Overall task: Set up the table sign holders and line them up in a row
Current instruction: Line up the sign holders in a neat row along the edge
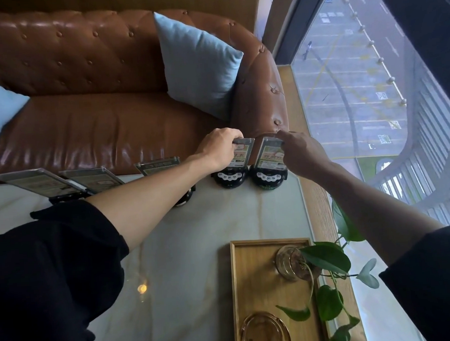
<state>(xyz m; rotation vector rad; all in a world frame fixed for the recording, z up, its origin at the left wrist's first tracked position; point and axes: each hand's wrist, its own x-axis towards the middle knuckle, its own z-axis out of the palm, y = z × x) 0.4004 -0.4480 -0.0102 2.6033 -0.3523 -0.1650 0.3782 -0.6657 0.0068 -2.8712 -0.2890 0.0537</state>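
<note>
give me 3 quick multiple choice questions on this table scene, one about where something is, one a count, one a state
1. Where does the wooden tray lie?
A. on the sofa
B. on the near right part of the marble table
C. on the window sill

2. How many sign holders stand along the table's far edge?
A. two
B. five
C. eight

3. What is the left hand doing?
A. gripping the top of a clear acrylic sign holder on a black round base
B. resting flat on the table
C. holding the glass vase

Answers: 1 B, the tray sits by the window-side edge nearest the camera. 2 B, five are visible in the row. 3 A, its fingers close over the holder's top.
</note>
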